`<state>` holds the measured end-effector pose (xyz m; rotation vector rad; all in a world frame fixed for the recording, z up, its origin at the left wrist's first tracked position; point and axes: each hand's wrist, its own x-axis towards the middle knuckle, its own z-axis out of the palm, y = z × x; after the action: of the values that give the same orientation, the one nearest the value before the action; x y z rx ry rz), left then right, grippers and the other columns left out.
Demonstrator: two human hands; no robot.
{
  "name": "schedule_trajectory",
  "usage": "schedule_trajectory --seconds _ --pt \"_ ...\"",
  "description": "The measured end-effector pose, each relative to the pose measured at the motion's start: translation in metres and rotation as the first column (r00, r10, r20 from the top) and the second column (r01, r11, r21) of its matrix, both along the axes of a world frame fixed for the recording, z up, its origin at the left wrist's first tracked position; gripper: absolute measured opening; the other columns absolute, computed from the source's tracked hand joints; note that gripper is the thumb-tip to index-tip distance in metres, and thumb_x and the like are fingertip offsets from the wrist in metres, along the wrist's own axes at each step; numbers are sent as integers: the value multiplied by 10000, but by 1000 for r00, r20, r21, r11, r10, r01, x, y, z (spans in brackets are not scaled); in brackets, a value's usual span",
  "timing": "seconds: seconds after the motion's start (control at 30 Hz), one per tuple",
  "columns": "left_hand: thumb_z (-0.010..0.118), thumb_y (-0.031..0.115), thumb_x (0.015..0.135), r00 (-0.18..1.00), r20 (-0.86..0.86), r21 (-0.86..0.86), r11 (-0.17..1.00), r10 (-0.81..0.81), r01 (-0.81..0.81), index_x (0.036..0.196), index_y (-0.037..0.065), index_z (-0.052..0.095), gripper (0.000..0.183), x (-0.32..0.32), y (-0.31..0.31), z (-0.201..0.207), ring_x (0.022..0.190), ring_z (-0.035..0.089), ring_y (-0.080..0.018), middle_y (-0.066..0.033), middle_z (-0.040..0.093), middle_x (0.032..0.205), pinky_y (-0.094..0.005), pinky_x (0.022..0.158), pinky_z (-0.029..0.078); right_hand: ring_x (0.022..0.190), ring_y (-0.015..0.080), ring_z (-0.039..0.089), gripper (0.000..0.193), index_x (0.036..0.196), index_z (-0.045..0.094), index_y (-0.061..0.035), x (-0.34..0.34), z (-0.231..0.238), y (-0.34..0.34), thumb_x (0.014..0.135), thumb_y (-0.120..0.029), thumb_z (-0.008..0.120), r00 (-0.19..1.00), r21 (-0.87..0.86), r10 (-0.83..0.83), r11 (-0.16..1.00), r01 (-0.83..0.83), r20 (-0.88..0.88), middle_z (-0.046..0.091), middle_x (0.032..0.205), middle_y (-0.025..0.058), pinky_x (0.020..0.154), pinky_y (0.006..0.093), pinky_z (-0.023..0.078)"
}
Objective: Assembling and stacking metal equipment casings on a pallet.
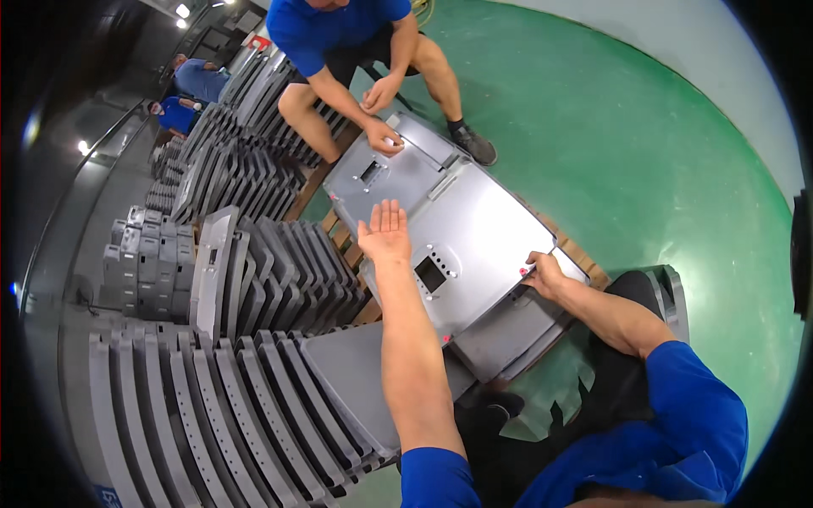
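A large silver-grey sheet-metal panel (487, 220) lies in front of me, with a square cutout, a row of small holes and small pink-red marks at its corners. My left hand (387, 230) is held palm up over the panel's left side, fingers stretched and nothing in it. At the near right corner my right hand (546, 275) grips the panel's edge, its fingers partly hidden there. Beyond lies a second metal panel (360, 182) with a similar cutout. A co-worker's hand (385, 140) touches that one. More grey panels (500, 343) lie underneath mine, nearer to me.
Rows of grey metal panels (212, 415) stand on edge to my left, with further stacks (254, 279) behind. Wooden pallet slats (576, 254) show under the panels. A seated co-worker (339, 42) faces me across them. Green floor (627, 152) stretches to the right.
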<state>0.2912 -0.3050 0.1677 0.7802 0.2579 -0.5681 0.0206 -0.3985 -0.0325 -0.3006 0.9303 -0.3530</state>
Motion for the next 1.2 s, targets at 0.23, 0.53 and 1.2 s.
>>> schedule_trajectory --seconds 0.23,0.53,1.2 --pt "308 464 986 1000 -4 51 998 -23 23 1334 -8 411 595 10 -16 -31 1210 523 -340 -183 506 1327 -465 1000 429 725 257 560 275 997 461 21 1 20 5 741 -13 557 998 14 -21 1000 22 -65 488 884 131 645 435 543" --pt "288 457 993 999 -2 60 997 -44 44 1367 -21 378 613 17 -40 -49 1228 504 -335 -182 470 1365 -451 1023 418 754 257 590 312 1048 478 33 0 37 6 747 -13 545 998 3 -14 1000 15 -55 526 891 128 673 441 562" --pt "228 423 1001 993 -25 -303 948 -112 99 1368 13 397 575 24 -129 -52 1178 526 -292 -127 518 1279 -514 1015 413 812 239 572 348 1074 468 -10 -1 30 1 739 -28 558 998 44 17 999 -14 -66 518 943 118 703 419 531"
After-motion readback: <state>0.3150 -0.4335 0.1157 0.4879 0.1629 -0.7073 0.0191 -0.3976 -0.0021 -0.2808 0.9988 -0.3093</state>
